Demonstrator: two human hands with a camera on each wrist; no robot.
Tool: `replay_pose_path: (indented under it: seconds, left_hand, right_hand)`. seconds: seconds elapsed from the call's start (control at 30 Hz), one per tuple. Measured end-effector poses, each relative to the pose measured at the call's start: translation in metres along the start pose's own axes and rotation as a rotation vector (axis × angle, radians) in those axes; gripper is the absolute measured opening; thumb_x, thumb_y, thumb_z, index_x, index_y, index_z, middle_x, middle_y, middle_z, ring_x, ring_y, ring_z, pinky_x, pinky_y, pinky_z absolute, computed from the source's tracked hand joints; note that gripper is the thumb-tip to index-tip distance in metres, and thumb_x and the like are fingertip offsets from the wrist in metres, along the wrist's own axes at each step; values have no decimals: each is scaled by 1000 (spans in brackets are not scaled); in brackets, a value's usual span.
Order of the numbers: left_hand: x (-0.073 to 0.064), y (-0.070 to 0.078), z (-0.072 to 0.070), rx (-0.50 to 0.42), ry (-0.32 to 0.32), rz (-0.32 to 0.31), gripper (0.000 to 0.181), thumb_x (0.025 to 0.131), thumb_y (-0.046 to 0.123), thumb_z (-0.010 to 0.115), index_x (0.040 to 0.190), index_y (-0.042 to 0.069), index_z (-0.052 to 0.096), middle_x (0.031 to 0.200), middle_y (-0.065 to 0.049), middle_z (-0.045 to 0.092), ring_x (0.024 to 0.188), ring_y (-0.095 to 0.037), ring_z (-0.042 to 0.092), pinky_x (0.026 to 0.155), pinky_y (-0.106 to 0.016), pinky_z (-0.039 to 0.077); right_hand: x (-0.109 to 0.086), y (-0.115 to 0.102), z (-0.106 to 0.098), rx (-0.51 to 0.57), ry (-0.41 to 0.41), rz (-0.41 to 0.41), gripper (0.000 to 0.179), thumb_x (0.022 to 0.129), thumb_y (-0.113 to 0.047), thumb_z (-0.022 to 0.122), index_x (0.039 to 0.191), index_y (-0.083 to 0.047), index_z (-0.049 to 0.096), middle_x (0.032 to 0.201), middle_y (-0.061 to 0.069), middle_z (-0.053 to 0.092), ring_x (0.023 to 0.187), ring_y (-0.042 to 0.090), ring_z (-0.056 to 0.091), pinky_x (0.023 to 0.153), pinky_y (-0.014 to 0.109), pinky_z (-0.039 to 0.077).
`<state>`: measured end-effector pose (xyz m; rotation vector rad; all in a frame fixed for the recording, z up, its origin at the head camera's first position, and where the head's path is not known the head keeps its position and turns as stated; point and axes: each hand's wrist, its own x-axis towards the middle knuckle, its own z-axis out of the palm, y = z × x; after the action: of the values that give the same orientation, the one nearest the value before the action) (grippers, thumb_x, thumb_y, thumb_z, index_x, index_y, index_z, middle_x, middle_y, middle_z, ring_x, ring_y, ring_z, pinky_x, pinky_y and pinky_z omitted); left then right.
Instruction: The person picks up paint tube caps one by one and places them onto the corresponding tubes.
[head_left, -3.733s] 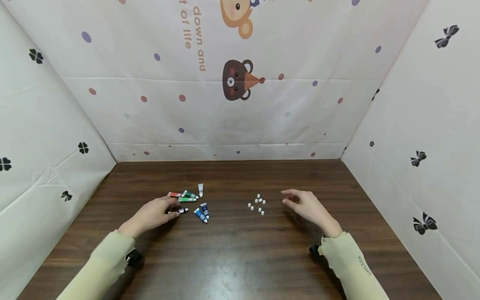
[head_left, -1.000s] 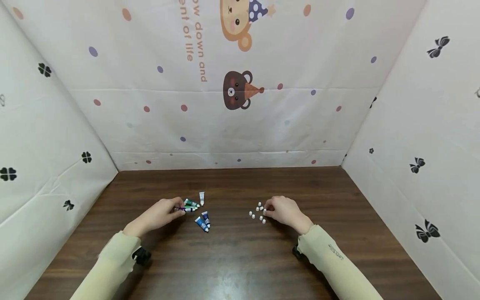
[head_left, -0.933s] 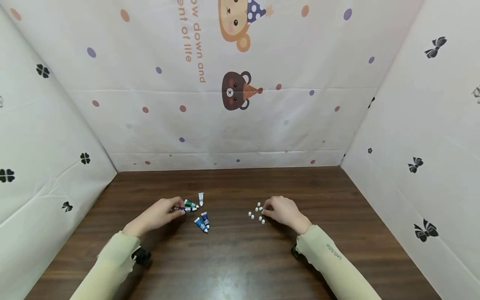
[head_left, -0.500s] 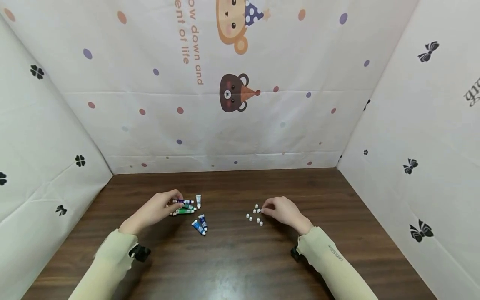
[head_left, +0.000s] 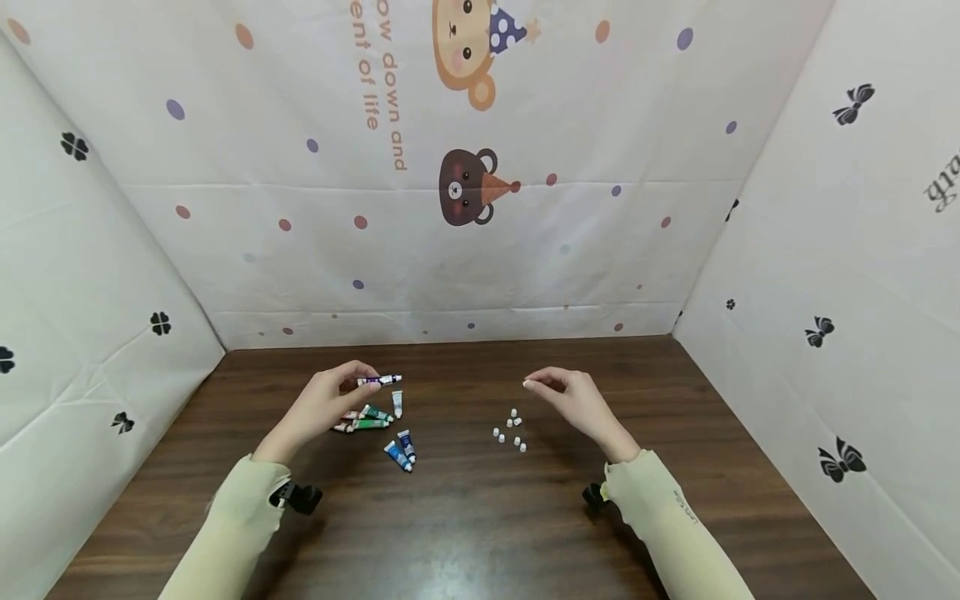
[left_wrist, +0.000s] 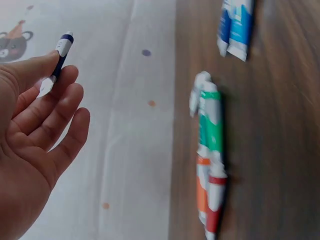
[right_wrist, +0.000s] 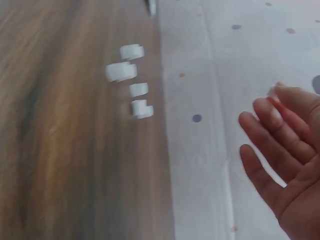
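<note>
Raised over the far left of the table, my left hand [head_left: 322, 408] pinches a small paint tube [head_left: 387, 380], purple and white, between thumb and fingers. In the left wrist view the tube [left_wrist: 62, 50] points up and away from the thumb. My right hand [head_left: 585, 408] is lifted behind the small white caps [head_left: 517, 422], thumb and index fingertips together on one white cap [head_left: 527, 382], mostly hidden by them. Below my left hand lie green tubes [head_left: 371, 424] and red and orange tubes [left_wrist: 216, 200]; a whitish tube [head_left: 397, 404] lies beside them.
Two blue tubes [head_left: 398, 456] lie side by side nearer me. The brown wood-grain table [head_left: 465, 517] meets a white printed backdrop [head_left: 570, 267] at its far edge, with white sheets at both sides.
My left hand picked the purple tube from the pile and raised it, moving away from me. My right hand reached the caps, took one and lifted it.
</note>
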<state>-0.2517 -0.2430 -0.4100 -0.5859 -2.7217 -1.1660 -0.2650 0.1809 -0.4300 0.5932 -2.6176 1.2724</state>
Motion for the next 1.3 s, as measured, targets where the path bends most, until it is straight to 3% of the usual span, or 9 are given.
replay_pose_path:
  seconds: [0.2, 0.4, 0.53, 0.63, 0.8, 0.9, 1.03, 1.3]
  left_hand:
    - [3, 17, -1, -39, 20, 5, 25, 99, 41, 65, 112, 20, 67, 97, -3, 68, 67, -25, 58, 57, -32, 50]
    - [9, 32, 0, -72, 3, 19, 25, 98, 44, 65, 112, 23, 67, 81, -4, 64, 59, -21, 54, 52, -32, 47]
    - [15, 42, 2, -79, 10, 40, 25, 98, 44, 65, 112, 24, 68, 78, -1, 61, 55, -18, 51, 49, -32, 44]
    - [18, 50, 4, -79, 16, 60, 24, 98, 42, 66, 112, 23, 68, 77, -2, 61, 55, -19, 49, 49, -32, 42]
    - [17, 61, 6, -92, 15, 70, 22, 98, 40, 67, 111, 22, 69, 84, -1, 66, 63, -20, 53, 54, -30, 44]
    - [13, 68, 8, -112, 17, 81, 21, 98, 38, 67, 111, 21, 69, 89, -2, 67, 69, -21, 56, 58, -30, 44]
    - [7, 78, 13, -140, 11, 110, 19, 99, 35, 66, 111, 21, 69, 89, -1, 66, 66, -20, 57, 55, -29, 43]
    - [-8, 92, 24, -178, -1, 119, 16, 99, 34, 67, 111, 23, 69, 94, 0, 68, 70, -16, 61, 59, -29, 48]
  right_hand:
    - [1, -13, -6, 159, 83, 11, 34, 94, -46, 70, 112, -18, 77, 104, -5, 75, 94, 20, 69, 77, 32, 53]
    - [3, -26, -8, 318, 221, -1, 33, 93, -37, 74, 113, -11, 76, 101, 3, 76, 97, 33, 69, 75, 25, 52]
    - [3, -32, -6, 375, 280, -1, 26, 96, -25, 72, 115, -7, 75, 101, 11, 75, 95, 24, 71, 79, 21, 52]
    - [2, -40, -5, 394, 271, 9, 25, 97, -17, 71, 116, -2, 73, 102, 17, 74, 95, 20, 71, 82, 26, 54]
    - [-6, -65, -8, 406, 238, -3, 23, 97, -14, 70, 115, 0, 73, 101, 19, 73, 96, 29, 70, 83, 35, 55]
    - [-11, -76, -9, 415, 243, -20, 23, 97, -13, 70, 114, 1, 73, 100, 22, 72, 92, 22, 70, 81, 30, 54]
    - [-15, -80, -8, 434, 257, -30, 22, 95, -11, 71, 112, 3, 73, 97, 25, 71, 87, 14, 69, 79, 25, 54]
    - [-21, -74, 5, 413, 192, -48, 19, 96, -12, 71, 113, -3, 75, 99, 20, 73, 88, 10, 68, 70, 21, 49]
